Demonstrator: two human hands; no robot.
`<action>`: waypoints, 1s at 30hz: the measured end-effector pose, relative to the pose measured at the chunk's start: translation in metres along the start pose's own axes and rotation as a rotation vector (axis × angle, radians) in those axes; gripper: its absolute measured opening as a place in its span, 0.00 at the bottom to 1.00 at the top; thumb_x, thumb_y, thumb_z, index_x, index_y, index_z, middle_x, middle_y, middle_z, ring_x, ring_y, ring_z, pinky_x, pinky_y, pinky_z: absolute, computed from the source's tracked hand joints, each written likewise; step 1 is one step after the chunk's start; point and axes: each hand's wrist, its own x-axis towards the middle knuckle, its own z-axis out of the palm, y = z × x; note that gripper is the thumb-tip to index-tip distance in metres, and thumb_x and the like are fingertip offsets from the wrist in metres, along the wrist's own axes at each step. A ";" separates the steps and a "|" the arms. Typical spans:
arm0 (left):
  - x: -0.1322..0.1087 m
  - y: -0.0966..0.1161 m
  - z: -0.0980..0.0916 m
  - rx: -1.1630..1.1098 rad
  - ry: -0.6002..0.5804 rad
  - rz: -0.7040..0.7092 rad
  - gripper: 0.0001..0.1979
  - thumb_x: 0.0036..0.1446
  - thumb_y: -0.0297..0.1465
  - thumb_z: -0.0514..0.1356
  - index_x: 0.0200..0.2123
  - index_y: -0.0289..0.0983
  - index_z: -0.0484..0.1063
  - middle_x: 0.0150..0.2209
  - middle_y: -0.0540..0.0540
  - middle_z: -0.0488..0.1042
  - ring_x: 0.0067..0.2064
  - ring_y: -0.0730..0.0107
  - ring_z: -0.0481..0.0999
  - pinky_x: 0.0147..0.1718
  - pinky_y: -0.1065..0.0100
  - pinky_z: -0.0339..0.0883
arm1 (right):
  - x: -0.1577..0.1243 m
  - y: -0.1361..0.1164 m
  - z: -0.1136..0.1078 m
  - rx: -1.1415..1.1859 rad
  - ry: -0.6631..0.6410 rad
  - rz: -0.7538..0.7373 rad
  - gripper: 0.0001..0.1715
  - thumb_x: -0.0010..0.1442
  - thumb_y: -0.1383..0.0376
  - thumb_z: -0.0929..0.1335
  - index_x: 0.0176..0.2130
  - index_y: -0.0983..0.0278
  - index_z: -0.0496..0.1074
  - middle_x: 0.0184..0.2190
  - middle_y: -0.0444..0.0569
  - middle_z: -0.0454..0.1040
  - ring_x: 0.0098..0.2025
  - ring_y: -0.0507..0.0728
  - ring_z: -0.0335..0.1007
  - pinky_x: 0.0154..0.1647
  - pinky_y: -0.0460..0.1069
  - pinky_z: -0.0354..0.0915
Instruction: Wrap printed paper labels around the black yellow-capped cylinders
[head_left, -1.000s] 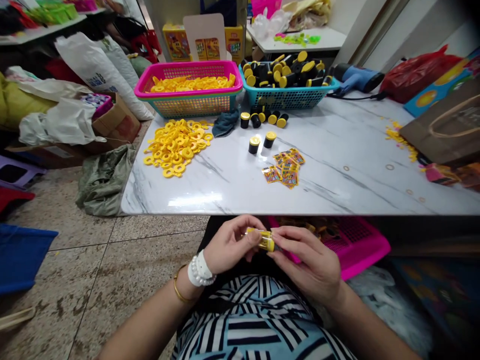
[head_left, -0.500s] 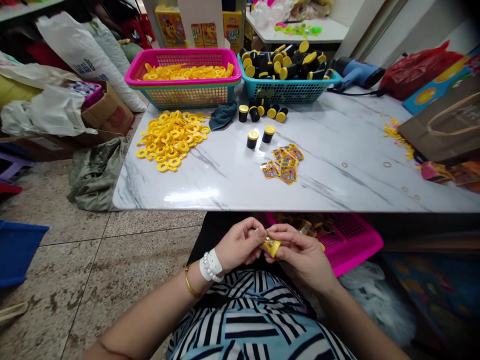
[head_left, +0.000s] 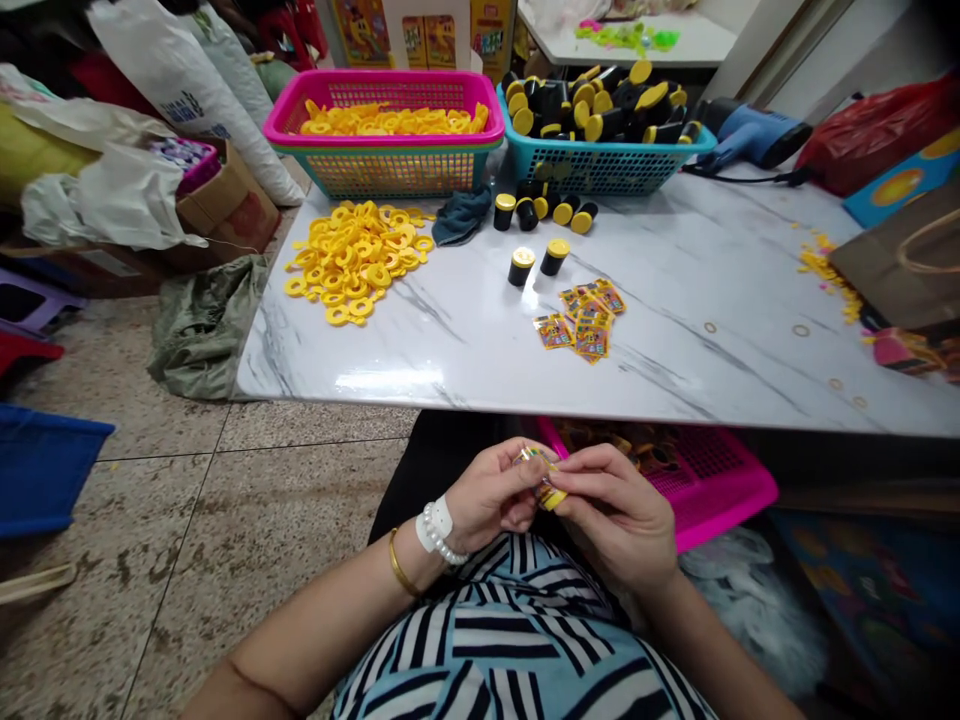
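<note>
Just beyond my lap, my left hand (head_left: 504, 488) and my right hand (head_left: 619, 510) come together around a small yellow-lidded canister (head_left: 555, 498). Colourful printed film (head_left: 534, 458) shows on it at the left thumb; fingers hide most of its body. The right thumb and fingertips pinch its yellow end. On the table, two black canisters with yellow lids (head_left: 521, 266) stand upright beside a small pile of printed film sleeves (head_left: 591, 322). Several more such canisters (head_left: 564, 210) stand or lie farther back.
A heap of yellow plastic rings (head_left: 360, 260) lies left on the marble-patterned table (head_left: 450, 350). Behind are a pink basket (head_left: 274, 130) of yellow parts, a teal basket (head_left: 600, 165) of canisters and a blue heat gun (head_left: 757, 130). A pink basket (head_left: 724, 490) sits below the table edge.
Both hands still hold the canister, now turned so more printed film shows. My right fingertips have shifted on it. The view has tilted slightly, so the table appears higher and farther right.
</note>
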 end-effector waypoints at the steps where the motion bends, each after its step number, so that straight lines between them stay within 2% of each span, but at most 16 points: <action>1: -0.001 0.001 0.000 -0.025 -0.038 -0.022 0.24 0.49 0.44 0.70 0.40 0.34 0.68 0.20 0.57 0.64 0.15 0.86 0.54 0.13 0.79 0.45 | 0.001 -0.001 -0.001 0.004 0.024 -0.023 0.15 0.56 0.71 0.74 0.42 0.54 0.80 0.38 0.48 0.74 0.40 0.55 0.73 0.40 0.51 0.74; 4: -0.002 0.001 -0.001 -0.021 -0.065 -0.052 0.21 0.50 0.43 0.69 0.35 0.35 0.66 0.17 0.58 0.63 0.13 0.87 0.48 0.10 0.80 0.41 | 0.002 -0.002 -0.001 0.033 0.083 -0.006 0.12 0.57 0.71 0.73 0.40 0.56 0.80 0.35 0.47 0.73 0.35 0.54 0.73 0.33 0.49 0.73; 7: -0.002 -0.002 -0.003 0.008 -0.039 -0.053 0.21 0.52 0.45 0.68 0.34 0.37 0.63 0.14 0.60 0.60 0.11 0.86 0.47 0.08 0.81 0.41 | 0.004 -0.002 -0.003 -0.044 0.012 -0.017 0.15 0.58 0.71 0.72 0.45 0.56 0.79 0.37 0.48 0.74 0.38 0.55 0.74 0.37 0.51 0.73; 9: -0.002 -0.004 -0.004 0.017 -0.077 -0.071 0.22 0.52 0.47 0.67 0.37 0.37 0.65 0.13 0.60 0.60 0.10 0.86 0.47 0.08 0.81 0.42 | 0.005 -0.003 -0.004 -0.086 -0.031 -0.063 0.16 0.58 0.71 0.73 0.45 0.55 0.80 0.36 0.48 0.75 0.38 0.55 0.74 0.39 0.51 0.73; 11: -0.001 -0.005 -0.006 0.032 -0.097 -0.092 0.24 0.52 0.48 0.66 0.38 0.35 0.67 0.13 0.60 0.61 0.10 0.86 0.46 0.07 0.81 0.42 | 0.006 -0.003 -0.005 -0.098 -0.032 -0.103 0.14 0.57 0.73 0.73 0.41 0.56 0.80 0.32 0.46 0.75 0.34 0.54 0.73 0.35 0.49 0.72; 13: 0.001 -0.007 -0.008 0.054 -0.064 -0.103 0.24 0.51 0.50 0.66 0.36 0.35 0.66 0.12 0.60 0.60 0.09 0.86 0.46 0.07 0.81 0.42 | 0.006 -0.003 -0.004 -0.127 -0.018 -0.120 0.14 0.56 0.74 0.73 0.40 0.57 0.80 0.31 0.45 0.75 0.32 0.53 0.72 0.33 0.48 0.71; 15: 0.003 -0.008 -0.009 0.079 -0.017 -0.102 0.24 0.51 0.50 0.66 0.33 0.36 0.65 0.11 0.60 0.59 0.09 0.85 0.47 0.07 0.80 0.42 | 0.005 -0.002 -0.004 -0.184 -0.031 -0.122 0.15 0.57 0.74 0.72 0.42 0.58 0.79 0.34 0.47 0.76 0.36 0.54 0.74 0.36 0.49 0.72; 18: 0.004 -0.008 -0.008 0.045 -0.017 -0.119 0.24 0.51 0.50 0.65 0.32 0.36 0.64 0.11 0.59 0.61 0.09 0.84 0.48 0.06 0.80 0.43 | 0.002 -0.002 -0.003 -0.226 -0.046 -0.134 0.16 0.56 0.73 0.73 0.44 0.58 0.79 0.38 0.49 0.76 0.39 0.56 0.75 0.40 0.50 0.74; 22: 0.005 -0.012 -0.007 -0.078 -0.034 -0.184 0.23 0.49 0.46 0.69 0.31 0.34 0.67 0.13 0.59 0.64 0.09 0.86 0.46 0.05 0.81 0.43 | -0.005 -0.002 -0.003 -0.223 0.024 -0.151 0.13 0.56 0.74 0.73 0.38 0.58 0.79 0.33 0.46 0.77 0.34 0.54 0.76 0.35 0.49 0.74; 25: 0.008 -0.020 -0.007 -0.051 -0.035 -0.214 0.25 0.50 0.48 0.68 0.23 0.34 0.64 0.10 0.58 0.58 0.08 0.85 0.47 0.04 0.79 0.42 | -0.012 -0.003 0.000 -0.269 0.084 -0.158 0.14 0.57 0.75 0.71 0.39 0.58 0.78 0.32 0.46 0.77 0.33 0.54 0.76 0.33 0.48 0.75; 27: 0.010 -0.023 -0.005 -0.037 -0.038 -0.221 0.27 0.49 0.51 0.67 0.20 0.35 0.63 0.09 0.58 0.56 0.08 0.84 0.47 0.04 0.79 0.43 | -0.015 -0.004 0.000 -0.323 0.108 -0.157 0.14 0.59 0.75 0.70 0.42 0.58 0.77 0.34 0.48 0.76 0.35 0.55 0.76 0.35 0.50 0.75; 30: 0.014 -0.028 0.005 -0.030 -0.043 -0.240 0.28 0.47 0.53 0.67 0.20 0.35 0.63 0.09 0.58 0.58 0.08 0.83 0.49 0.04 0.79 0.44 | -0.019 -0.007 -0.006 -0.406 0.075 -0.149 0.17 0.60 0.74 0.68 0.47 0.60 0.75 0.40 0.53 0.76 0.42 0.58 0.75 0.42 0.53 0.75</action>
